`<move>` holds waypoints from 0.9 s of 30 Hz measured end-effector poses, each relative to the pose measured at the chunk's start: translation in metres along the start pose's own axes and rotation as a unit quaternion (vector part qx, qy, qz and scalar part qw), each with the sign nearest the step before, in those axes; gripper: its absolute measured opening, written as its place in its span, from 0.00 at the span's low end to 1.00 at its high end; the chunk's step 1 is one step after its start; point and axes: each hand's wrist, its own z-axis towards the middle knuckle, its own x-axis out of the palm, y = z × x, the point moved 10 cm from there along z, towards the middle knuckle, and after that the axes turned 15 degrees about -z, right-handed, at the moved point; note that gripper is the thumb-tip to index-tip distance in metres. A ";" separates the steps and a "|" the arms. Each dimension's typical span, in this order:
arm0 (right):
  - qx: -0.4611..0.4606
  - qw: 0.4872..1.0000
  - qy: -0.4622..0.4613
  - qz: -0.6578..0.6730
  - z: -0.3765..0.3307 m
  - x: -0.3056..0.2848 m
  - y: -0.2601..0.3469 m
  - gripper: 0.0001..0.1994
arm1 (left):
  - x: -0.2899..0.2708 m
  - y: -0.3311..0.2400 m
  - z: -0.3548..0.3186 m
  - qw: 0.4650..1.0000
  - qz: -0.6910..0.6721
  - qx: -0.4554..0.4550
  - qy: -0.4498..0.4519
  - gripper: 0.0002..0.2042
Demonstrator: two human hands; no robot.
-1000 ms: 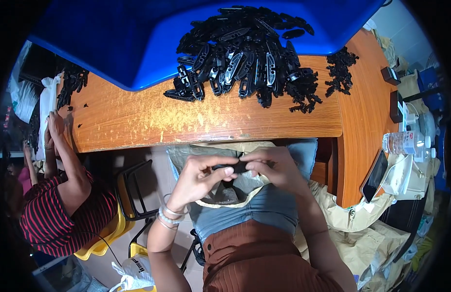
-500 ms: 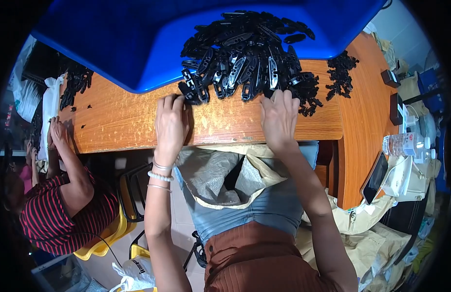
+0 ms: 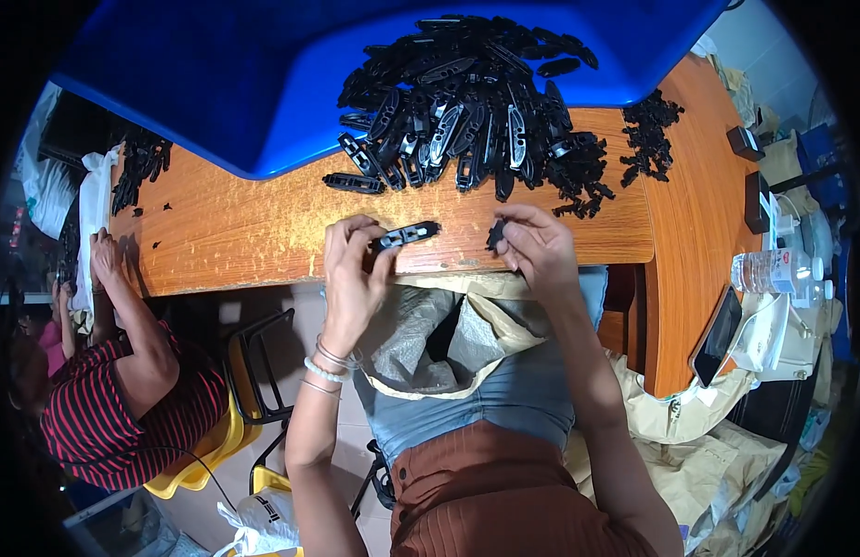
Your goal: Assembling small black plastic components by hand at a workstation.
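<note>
Closest in, an open sack [image 3: 416, 343] with a silvery grey lining sits across the lap; call it the clock's centre. At ten o'clock from it, here's the left hand [image 3: 351, 278], thumb and fingers narrowed on a long black clip-like part [image 3: 407, 236], which points out toward one or two o'clock of that hand. Over at half past one, the right hand [image 3: 546, 251] pinches a small black piece [image 3: 496, 234], the two parts well apart. Both are over the near edge of the wooden table [image 3: 263, 223]; whether either touches it, I can't tell. Further up, twelve o'clock, a heap of long black parts [image 3: 449, 121] spills out of a big blue tray [image 3: 170, 102] onto the wood, with a cluster of small black bits [image 3: 579, 172] hugging its side at one o'clock. And away between eight and nine, a co-worker in a striped top [image 3: 133, 408]!
</note>
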 end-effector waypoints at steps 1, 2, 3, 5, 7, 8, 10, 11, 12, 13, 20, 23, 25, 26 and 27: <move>0.010 1.000 0.012 -0.014 -0.002 0.000 -0.003 0.09 | 0.004 -0.017 0.001 0.999 0.001 0.052 0.000 0.12; 0.021 0.999 0.025 -0.027 -0.006 0.004 -0.004 0.10 | 0.008 -0.024 0.000 0.996 -0.073 0.047 0.002 0.12; 0.021 0.999 0.025 -0.027 -0.011 0.007 0.000 0.10 | 0.014 -0.026 -0.002 0.994 -0.109 -0.004 0.019 0.12; 0.012 0.995 -0.017 -0.093 -0.023 0.013 0.017 0.09 | 0.024 -0.035 -0.008 0.984 -0.170 -0.045 0.038 0.13; -0.016 0.992 -0.039 -0.116 -0.034 0.016 0.021 0.08 | 0.031 -0.035 -0.019 0.952 -0.280 -0.126 0.003 0.10; -0.045 0.987 -0.063 -0.139 -0.039 0.015 0.029 0.07 | 0.036 -0.029 -0.026 0.907 -0.384 -0.169 -0.026 0.09; -0.051 0.987 -0.093 -0.123 -0.047 0.020 0.032 0.07 | 0.045 -0.048 -0.028 0.887 -0.440 -0.139 0.031 0.08; -0.056 0.985 -0.123 -0.107 -0.051 0.016 0.035 0.06 | 0.053 -0.042 -0.035 0.915 -0.342 -0.179 0.121 0.12; -0.056 0.985 -0.125 -0.108 -0.052 0.015 0.038 0.06 | 0.058 -0.046 -0.034 0.914 -0.343 -0.178 0.123 0.12; -0.084 0.981 -0.098 -0.147 -0.052 0.024 0.044 0.06 | 0.055 -0.048 -0.033 0.862 -0.461 -0.207 0.051 0.14; -0.150 0.953 -0.032 -0.262 -0.059 0.036 0.056 0.06 | 0.066 -0.038 -0.034 0.796 -0.544 -0.250 0.084 0.16; -0.223 0.896 -0.075 -0.377 -0.067 0.038 0.068 0.06 | 0.057 -0.040 -0.033 0.820 -0.513 -0.242 0.070 0.12; -0.315 0.803 -0.109 -0.493 -0.079 0.049 0.085 0.06 | 0.055 -0.041 -0.034 0.822 -0.509 -0.249 0.062 0.12; -0.316 0.803 -0.108 -0.494 -0.079 0.049 0.084 0.06 | 0.054 -0.040 -0.035 0.823 -0.504 -0.256 0.054 0.11; -0.336 0.790 -0.103 -0.502 -0.080 0.051 0.086 0.07 | 0.054 -0.038 -0.036 0.823 -0.504 -0.255 0.054 0.11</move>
